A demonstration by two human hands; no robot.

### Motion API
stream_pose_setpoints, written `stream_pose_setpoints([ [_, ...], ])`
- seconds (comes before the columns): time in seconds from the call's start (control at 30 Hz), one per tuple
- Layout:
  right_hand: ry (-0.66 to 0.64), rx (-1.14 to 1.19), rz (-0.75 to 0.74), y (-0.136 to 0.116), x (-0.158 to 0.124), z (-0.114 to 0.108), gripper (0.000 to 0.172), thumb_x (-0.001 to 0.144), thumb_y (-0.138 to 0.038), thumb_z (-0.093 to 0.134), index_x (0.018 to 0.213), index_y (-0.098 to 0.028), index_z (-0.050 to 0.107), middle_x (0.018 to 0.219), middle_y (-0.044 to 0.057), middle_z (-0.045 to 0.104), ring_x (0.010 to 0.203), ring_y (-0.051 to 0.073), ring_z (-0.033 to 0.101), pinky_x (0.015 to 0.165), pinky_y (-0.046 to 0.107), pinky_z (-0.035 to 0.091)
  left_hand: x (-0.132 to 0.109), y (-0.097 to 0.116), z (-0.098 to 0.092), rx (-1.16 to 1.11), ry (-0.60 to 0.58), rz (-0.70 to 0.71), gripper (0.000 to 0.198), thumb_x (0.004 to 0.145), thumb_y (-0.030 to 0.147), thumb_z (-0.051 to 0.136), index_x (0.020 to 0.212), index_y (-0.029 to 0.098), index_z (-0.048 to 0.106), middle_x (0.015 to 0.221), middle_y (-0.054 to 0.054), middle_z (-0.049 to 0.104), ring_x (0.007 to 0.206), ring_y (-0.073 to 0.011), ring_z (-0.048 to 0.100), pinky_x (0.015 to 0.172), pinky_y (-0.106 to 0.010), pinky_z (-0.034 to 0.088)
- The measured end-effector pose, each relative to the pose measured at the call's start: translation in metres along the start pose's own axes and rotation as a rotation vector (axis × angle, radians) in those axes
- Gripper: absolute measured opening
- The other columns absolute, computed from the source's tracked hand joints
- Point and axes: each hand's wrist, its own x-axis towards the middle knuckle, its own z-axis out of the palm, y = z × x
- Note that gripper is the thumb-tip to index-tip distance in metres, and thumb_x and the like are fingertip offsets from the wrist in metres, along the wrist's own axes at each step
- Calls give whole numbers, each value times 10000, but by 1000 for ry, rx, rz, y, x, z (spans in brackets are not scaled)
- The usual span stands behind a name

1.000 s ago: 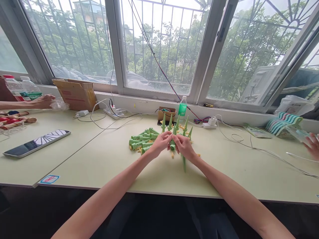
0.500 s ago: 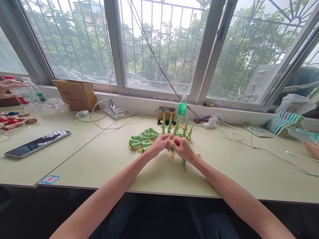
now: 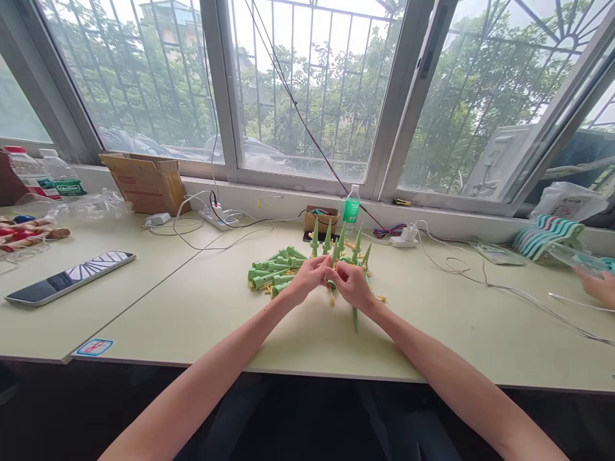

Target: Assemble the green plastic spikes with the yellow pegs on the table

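Observation:
My left hand [image 3: 311, 276] and my right hand [image 3: 354, 283] meet over the table, fingers pinched together around a green plastic plant watering spike [image 3: 335, 251]. Its pointed end sticks up between them; the fingers hide much of the rest. Just behind, several more green watering spikes [image 3: 314, 238] stand points up, with small yellow valves on some. One spike [image 3: 355, 319] points toward the table's front edge beneath my right hand. To the left of my left hand lies a pile of green tubular spike bodies [image 3: 263, 280] with yellow pieces among them.
A green-labelled bottle [image 3: 352, 206] and a small cardboard box [image 3: 314, 222] stand behind the spikes. White cables [image 3: 509, 289] cross the right side, near another person's hand [image 3: 599, 287] and striped hangers [image 3: 548, 237]. A phone [image 3: 72, 278] and a larger carton [image 3: 147, 186] are on the left.
The spike between my hands sits slightly lower; my hands hardly move. Another person's hand at far left has left the view, and the one at far right has shifted slightly inward.

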Motion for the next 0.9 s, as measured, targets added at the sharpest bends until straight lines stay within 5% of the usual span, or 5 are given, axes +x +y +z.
stream_pose_setpoints([
  [0.23,20,-29,-20,0,1,0,534,896,-562,451,544,-188,304,479,-56,332,482,72,269,485,209,272,1,-1,-1,-14,3,-12,499,792,591,598,979,130,643,756,-37,597,684,-124,569,618,-265,525],
  [0.67,-14,-46,-26,2,0,0,539,892,-574,445,545,-188,300,476,-55,325,481,72,259,475,221,225,-1,1,-2,25,-6,4,505,803,595,577,980,128,654,792,-68,650,697,-137,608,629,-266,531],
  [0.9,-40,-23,-41,4,0,-1,514,912,-549,433,569,-189,306,494,-59,298,487,77,248,484,226,221,3,-2,-5,171,73,64,432,795,571,586,863,147,635,681,-10,588,533,-91,518,477,-215,464],
])
